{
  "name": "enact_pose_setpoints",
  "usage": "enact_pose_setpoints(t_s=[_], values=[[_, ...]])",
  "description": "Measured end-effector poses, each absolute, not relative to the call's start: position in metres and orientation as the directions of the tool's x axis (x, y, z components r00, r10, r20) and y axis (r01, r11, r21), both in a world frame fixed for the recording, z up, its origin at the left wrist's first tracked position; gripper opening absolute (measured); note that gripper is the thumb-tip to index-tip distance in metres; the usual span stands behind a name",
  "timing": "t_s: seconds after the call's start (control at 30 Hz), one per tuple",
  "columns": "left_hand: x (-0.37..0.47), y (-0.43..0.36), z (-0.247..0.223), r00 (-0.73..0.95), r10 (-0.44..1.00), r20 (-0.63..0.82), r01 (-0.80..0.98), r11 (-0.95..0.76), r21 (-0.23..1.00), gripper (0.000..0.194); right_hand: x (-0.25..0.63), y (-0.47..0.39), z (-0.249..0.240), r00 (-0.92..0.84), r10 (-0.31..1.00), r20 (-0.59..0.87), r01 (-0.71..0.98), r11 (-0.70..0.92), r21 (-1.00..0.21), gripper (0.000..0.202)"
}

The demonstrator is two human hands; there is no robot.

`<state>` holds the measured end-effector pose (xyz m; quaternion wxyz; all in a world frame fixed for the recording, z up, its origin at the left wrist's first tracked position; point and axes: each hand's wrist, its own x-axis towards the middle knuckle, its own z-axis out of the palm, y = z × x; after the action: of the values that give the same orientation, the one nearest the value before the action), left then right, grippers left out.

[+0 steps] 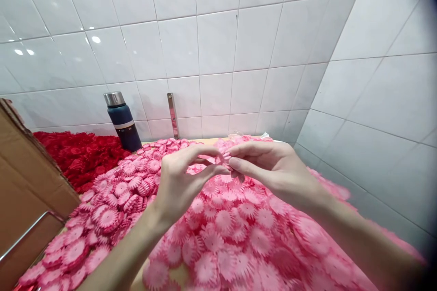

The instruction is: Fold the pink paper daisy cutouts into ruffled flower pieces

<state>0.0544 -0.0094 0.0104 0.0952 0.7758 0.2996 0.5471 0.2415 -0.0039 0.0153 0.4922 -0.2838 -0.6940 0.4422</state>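
Note:
My left hand (184,177) and my right hand (273,163) meet above a heap of pink items, their fingertips close together. Between them is a small pink artificial flower piece (226,156), pinched from both sides and partly covered by the fingers. Loose, flat pink flower pieces (223,220) with fringed edges and small centre holes lie below my hands and to the right. To the left, similar pieces look thicker, in pink stacks (109,218) with pleated sides.
A dark blue bottle (124,122) with a metal cap stands at the back left, beside a red pile (85,154). A cardboard box (30,177) borders the left side. White tiled walls (218,45) rise behind and right, with a metal strip (172,116) against the back.

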Motion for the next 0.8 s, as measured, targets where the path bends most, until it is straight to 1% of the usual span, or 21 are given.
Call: enact_pose_setpoints(t_s=[0.07, 0.1, 0.17, 0.27, 0.4, 0.5, 0.67, 0.8], values=[[0.054, -0.011, 0.012, 0.185, 0.698, 0.692, 0.247, -0.715, 0.654, 0.026, 0.243, -0.004, 0.018, -0.393, 0.822, 0.412, -0.043, 0.431, -0.901, 0.010], [0.054, -0.011, 0.012, 0.179, 0.748, 0.640, 0.203, -0.664, 0.719, 0.025, 0.245, -0.004, 0.019, -0.399, 0.819, 0.412, -0.035, 0.436, -0.899, 0.012], [0.054, -0.010, 0.013, 0.154, 0.823, 0.547, 0.138, -0.566, 0.812, 0.020, 0.247, -0.004, 0.021, -0.383, 0.823, 0.420, 0.001, 0.455, -0.891, 0.015], [0.054, -0.007, 0.014, 0.100, 0.896, 0.433, 0.032, -0.438, 0.898, 0.017, 0.251, -0.005, 0.023, -0.341, 0.833, 0.435, 0.058, 0.481, -0.875, 0.018], [0.052, -0.003, 0.013, 0.124, 0.944, 0.306, -0.081, -0.298, 0.951, 0.018, 0.250, -0.006, 0.024, -0.349, 0.829, 0.437, 0.083, 0.491, -0.867, 0.018], [0.050, 0.000, 0.011, 0.167, 0.951, 0.259, -0.114, -0.242, 0.963, 0.020, 0.248, -0.006, 0.023, -0.357, 0.829, 0.430, 0.085, 0.487, -0.869, 0.017], [0.049, 0.001, 0.010, 0.213, 0.942, 0.260, -0.073, -0.250, 0.965, 0.017, 0.247, -0.005, 0.019, -0.383, 0.821, 0.423, 0.111, 0.496, -0.861, 0.013], [0.051, -0.001, 0.011, 0.246, 0.929, 0.276, -0.016, -0.281, 0.960, 0.021, 0.245, -0.006, 0.018, -0.410, 0.818, 0.403, 0.147, 0.495, -0.856, 0.016]])
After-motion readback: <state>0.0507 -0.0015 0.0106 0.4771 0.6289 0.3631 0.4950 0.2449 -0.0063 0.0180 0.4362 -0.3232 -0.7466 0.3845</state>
